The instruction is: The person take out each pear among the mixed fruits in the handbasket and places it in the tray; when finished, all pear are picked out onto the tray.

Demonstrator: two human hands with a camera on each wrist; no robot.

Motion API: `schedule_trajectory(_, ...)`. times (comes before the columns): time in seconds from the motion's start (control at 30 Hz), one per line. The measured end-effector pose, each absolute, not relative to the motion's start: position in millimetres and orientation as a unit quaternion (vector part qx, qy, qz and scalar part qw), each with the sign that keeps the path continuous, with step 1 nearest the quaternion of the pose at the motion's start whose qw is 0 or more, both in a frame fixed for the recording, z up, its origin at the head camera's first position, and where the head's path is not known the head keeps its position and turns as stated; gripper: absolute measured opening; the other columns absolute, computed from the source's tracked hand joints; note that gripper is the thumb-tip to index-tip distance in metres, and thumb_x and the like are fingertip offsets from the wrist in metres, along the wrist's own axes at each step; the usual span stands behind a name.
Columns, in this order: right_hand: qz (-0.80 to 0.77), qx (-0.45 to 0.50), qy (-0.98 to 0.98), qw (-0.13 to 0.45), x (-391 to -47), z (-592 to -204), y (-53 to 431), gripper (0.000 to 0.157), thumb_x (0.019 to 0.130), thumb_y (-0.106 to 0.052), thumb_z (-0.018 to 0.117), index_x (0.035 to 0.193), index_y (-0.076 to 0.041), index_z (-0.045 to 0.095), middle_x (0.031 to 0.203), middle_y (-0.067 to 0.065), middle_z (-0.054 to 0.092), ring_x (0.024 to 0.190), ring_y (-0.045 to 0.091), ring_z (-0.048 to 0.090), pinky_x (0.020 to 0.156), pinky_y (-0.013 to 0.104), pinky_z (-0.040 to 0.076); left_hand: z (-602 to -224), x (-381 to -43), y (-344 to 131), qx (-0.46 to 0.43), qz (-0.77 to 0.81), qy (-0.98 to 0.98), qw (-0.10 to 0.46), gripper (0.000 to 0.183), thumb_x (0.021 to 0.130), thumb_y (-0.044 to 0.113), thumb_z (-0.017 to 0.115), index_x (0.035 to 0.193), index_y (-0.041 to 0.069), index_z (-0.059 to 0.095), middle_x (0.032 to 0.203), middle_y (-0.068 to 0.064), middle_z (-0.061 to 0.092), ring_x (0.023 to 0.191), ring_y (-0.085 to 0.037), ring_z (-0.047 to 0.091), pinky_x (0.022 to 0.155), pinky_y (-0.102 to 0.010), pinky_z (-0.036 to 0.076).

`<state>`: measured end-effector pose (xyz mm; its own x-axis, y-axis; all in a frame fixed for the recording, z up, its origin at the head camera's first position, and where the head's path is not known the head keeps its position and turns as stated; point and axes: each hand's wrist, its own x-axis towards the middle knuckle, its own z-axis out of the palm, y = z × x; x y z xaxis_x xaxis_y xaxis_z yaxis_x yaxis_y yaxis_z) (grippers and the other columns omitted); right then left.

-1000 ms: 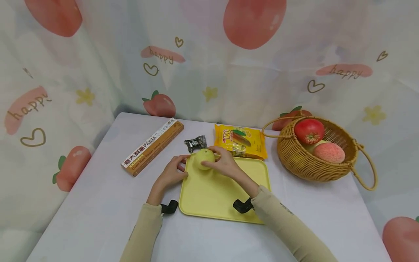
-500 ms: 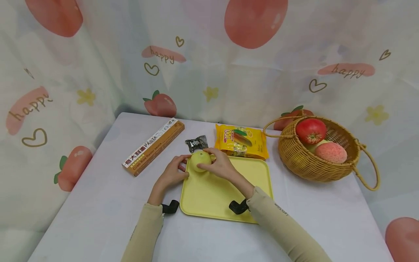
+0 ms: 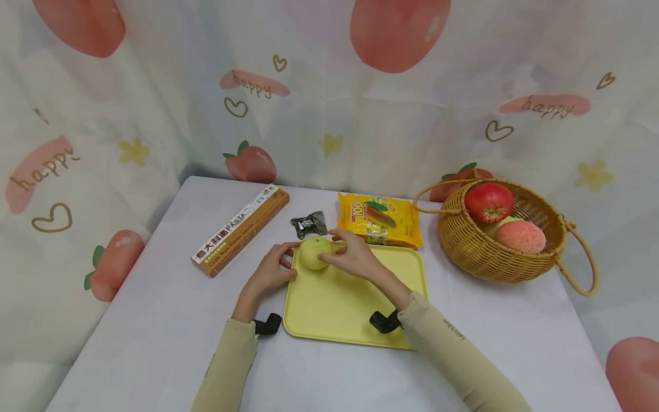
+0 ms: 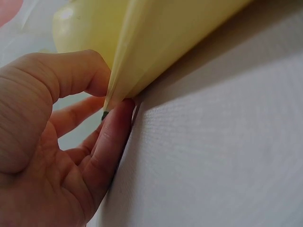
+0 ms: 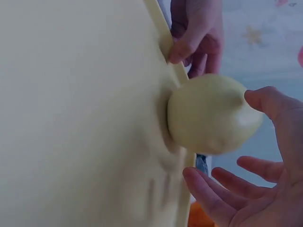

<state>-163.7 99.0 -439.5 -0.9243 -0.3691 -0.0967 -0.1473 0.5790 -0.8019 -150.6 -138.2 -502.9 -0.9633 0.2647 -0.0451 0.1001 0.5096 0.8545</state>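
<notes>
A round, pale yellow-green fruit point(image 3: 315, 253) sits on the far left corner of the yellow tray point(image 3: 334, 309). My right hand point(image 3: 357, 257) is at its right side. In the right wrist view the thumb tip is at the fruit's surface, touching or nearly so, while the other fingers are spread apart from it. My left hand point(image 3: 270, 269) pinches the tray's left rim. The left wrist view shows that thumb on the upper side of the rim and fingers underneath, the edge slightly raised from the white cloth point(image 4: 213, 142).
Behind the tray lie a small black wrapped packet point(image 3: 309, 224) and a yellow mango-print bag point(image 3: 380, 220). A pasta box point(image 3: 242, 232) lies at the left. On the right stands a wicker basket point(image 3: 479, 266) with a red fruit point(image 3: 489, 202) and a pink fruit point(image 3: 521, 237).
The fruit has shifted slightly left on the tray. My right fingers have since loosened from it, and the hand has drawn a little right. My left hand stays at the rim.
</notes>
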Motion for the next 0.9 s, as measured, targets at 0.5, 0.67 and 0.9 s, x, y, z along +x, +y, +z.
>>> schedule_trajectory(0.5,-0.450,-0.108,0.883,0.076,-175,-401,166,0.061,0.091,-0.029,0.071,0.139,0.002,0.049,0.136,0.024,0.052,0.109,0.040,0.062,0.081,0.042,0.056,-502,-150,-139,0.110,0.485,0.864,0.083,0.070,0.074,-0.001,0.068,0.142,0.009,0.051,0.115,-0.014,0.053,0.087,-0.020,0.059,0.079,-0.033,0.048)
schedule_trajectory(0.67,-0.426,-0.084,0.900,0.048,-179,-379,197,0.061,0.092,-0.033,0.068,0.141,-0.003,0.048,0.135,0.023,0.053,0.113,0.041,0.061,0.081,0.044,0.055,-501,-150,-139,0.113,0.488,0.861,0.083,0.070,0.074,-0.001,0.068,0.142,0.009,0.051,0.115,-0.015,0.053,0.088,-0.021,0.060,0.079,-0.033,0.047)
schedule_trajectory(0.9,-0.399,-0.055,0.915,-0.012,-181,-352,242,0.063,0.093,-0.038,0.066,0.141,-0.001,0.048,0.132,0.024,0.055,0.113,0.041,0.059,0.091,0.049,0.051,-501,-149,-138,0.106,0.487,0.863,0.085,0.070,0.074,-0.001,0.068,0.142,0.009,0.051,0.114,-0.014,0.053,0.087,-0.020,0.059,0.079,-0.033,0.047)
